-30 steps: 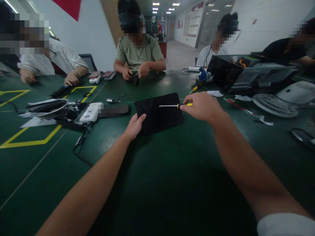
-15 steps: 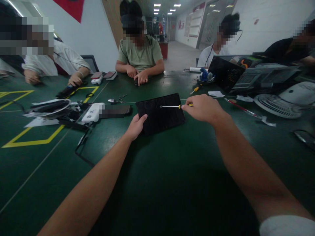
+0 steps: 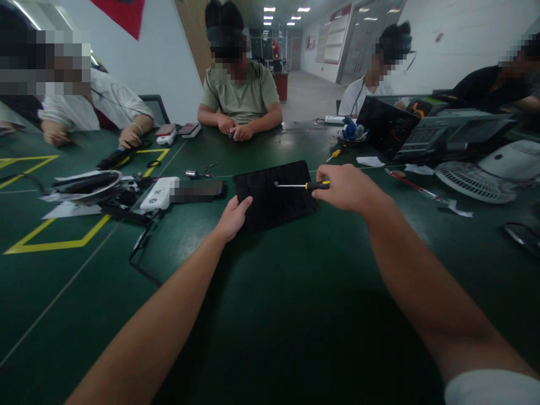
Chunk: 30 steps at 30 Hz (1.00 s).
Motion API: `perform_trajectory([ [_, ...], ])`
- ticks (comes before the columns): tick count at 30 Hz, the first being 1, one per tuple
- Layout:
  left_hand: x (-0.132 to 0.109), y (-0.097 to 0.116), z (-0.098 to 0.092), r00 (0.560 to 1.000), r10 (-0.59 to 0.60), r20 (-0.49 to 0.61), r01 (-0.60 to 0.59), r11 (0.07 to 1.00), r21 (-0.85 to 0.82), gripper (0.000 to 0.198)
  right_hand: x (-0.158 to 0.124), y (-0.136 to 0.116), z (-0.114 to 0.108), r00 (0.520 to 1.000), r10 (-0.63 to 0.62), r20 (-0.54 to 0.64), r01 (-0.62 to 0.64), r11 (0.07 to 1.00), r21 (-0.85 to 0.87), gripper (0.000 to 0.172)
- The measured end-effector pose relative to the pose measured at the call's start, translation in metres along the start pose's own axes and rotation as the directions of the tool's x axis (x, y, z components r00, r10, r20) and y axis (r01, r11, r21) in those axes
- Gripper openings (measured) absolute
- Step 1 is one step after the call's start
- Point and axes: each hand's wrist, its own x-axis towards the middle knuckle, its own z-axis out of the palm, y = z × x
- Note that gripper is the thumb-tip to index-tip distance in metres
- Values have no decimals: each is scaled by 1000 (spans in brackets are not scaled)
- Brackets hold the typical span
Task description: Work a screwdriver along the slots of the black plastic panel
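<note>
Screwdriver (image 3: 301,185) in right hand (image 3: 348,188) touches black panel (image 3: 270,205) gripped by left hand (image 3: 232,218).

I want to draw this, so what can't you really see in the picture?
Head view, screwdriver tip: too small to tell what it touches on the black panel.
Head view, screwdriver handle: mostly covered by the right hand.
Head view, left hand: fingers folded from sight at the panel's corner, grip unclear.
Head view, dark device beside the white box: pixelated.

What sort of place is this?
Probably an electronics repair or teardown workshop: several people sit round one green table, the right hand holds a screwdriver to a black panel gripped by the left hand, and a fan grille lies nearby.
</note>
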Motion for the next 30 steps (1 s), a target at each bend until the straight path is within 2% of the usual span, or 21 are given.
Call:
perform_trajectory([
  [7, 0, 0, -1, 1000, -7, -9, 7, 1000, 12, 45, 0, 8, -3, 997, -55, -59, 57, 998, 27, 21],
  [11, 0, -1, -1, 1000, -8, -18, 8, 1000, 11, 47, 2, 11, -4, 998, -53, -41, 55, 998, 40, 28],
  [15, 2, -3, -1, 1000, 4, -22, -4, 1000, -5, 49, 16, 20, 4, 996, -50, -69, 61, 985, 164, 29],
  [17, 3, -4, -1, 999, 8, -31, -8, 1000, -1, 50, 30, 30, 18, 987, 5, -158, 42, 956, 291, 27],
  [20, 3, -4, -1, 999, 17, -41, -16, 999, 31, 51, 51, 49, 55, 957, 140, -254, 14, 851, 525, 26],
  [23, 1, -1, -1, 998, 23, -51, -20, 998, 66, 54, 63, 64, 100, 934, 306, -183, -95, 708, 700, 26],
  [24, 0, 0, -2, 999, 25, -46, -21, 997, 78, 57, 65, 66, 113, 917, 375, -134, -171, 675, 718, 24],
  [26, -3, 2, -2, 998, 46, -34, -42, 993, 107, 64, 65, 68, 133, 900, 424, -105, -229, 662, 713, 21],
  [30, -5, 5, -2, 998, 45, -47, -38, 987, 157, 71, 63, 62, 144, 902, 410, -138, -194, 669, 717, 26],
])
